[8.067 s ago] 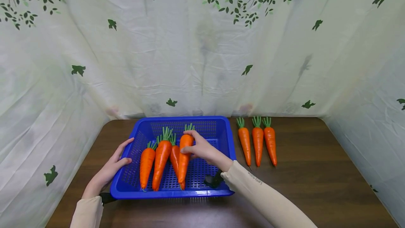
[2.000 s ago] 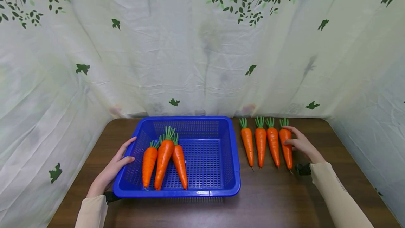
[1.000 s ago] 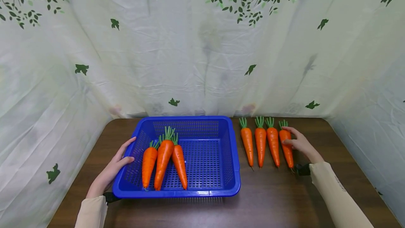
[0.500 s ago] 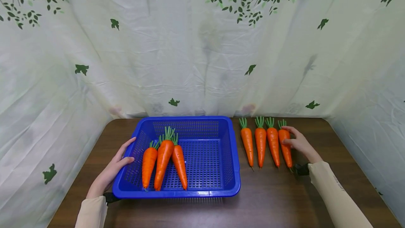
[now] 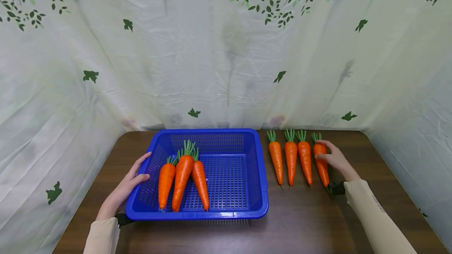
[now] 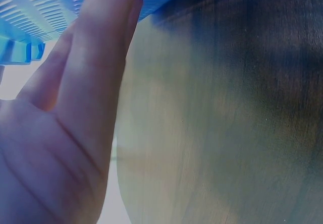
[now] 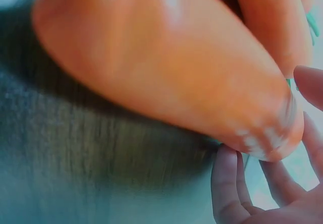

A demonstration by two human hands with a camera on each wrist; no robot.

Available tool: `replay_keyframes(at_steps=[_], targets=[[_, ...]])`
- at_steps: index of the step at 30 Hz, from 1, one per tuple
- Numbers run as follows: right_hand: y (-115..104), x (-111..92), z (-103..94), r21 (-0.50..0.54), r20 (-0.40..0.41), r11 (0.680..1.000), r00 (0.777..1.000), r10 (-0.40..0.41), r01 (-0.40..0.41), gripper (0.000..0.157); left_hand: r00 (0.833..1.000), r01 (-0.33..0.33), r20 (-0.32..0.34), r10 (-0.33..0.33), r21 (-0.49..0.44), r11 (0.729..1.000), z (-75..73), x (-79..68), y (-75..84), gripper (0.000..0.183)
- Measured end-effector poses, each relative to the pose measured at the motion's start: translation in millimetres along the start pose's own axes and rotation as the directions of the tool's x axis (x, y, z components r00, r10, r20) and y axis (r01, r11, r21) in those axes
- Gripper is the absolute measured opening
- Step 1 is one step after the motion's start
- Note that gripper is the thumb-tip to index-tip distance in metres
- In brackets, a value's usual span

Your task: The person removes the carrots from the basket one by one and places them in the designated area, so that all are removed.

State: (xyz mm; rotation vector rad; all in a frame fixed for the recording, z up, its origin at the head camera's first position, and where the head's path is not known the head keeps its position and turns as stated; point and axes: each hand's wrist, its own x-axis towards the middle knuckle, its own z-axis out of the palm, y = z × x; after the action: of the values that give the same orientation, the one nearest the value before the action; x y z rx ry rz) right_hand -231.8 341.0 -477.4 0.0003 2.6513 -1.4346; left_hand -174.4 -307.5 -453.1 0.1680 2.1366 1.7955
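Note:
My right hand (image 5: 337,162) holds an orange carrot (image 5: 321,166) near its green-stalked top, at the right end of a row on the table. In the right wrist view, the fingertips (image 7: 224,158) meet the side of this carrot (image 7: 166,77), with the thumb on the other side. Three more carrots (image 5: 290,162) lie evenly spaced to its left, tops away from me. My left hand (image 5: 123,191) rests on the left side of a blue plastic basket (image 5: 261,175), thumb and index finger over the rim. Beneath, straight fingers (image 6: 93,57) lie against the basket's slotted wall.
Inside the basket, several carrots (image 5: 183,183) lean together in the left half, the middle one overlapping its neighbours. A brown wooden table (image 5: 289,222) carries everything. Pale cloth (image 5: 212,50) with leaf prints hangs behind the table and at both sides.
Eight seconds ago my right hand gripped a carrot in the basket; now it holds one at the row's right end. That carrot has just shifted slightly right. The left hand has stayed on the basket.

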Motion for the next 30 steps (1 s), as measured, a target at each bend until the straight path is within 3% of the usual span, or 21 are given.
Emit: replay_keyframes(at_steps=[30], targets=[[-6.8, -7.9, -7.9, 0.009, -0.121, 1.000, 0.993, 0.002, -0.001, 0.053, 1.000, -0.004, -0.006, 0.004, 0.009, 1.000, -0.7, 0.4, -0.6, 0.064]])
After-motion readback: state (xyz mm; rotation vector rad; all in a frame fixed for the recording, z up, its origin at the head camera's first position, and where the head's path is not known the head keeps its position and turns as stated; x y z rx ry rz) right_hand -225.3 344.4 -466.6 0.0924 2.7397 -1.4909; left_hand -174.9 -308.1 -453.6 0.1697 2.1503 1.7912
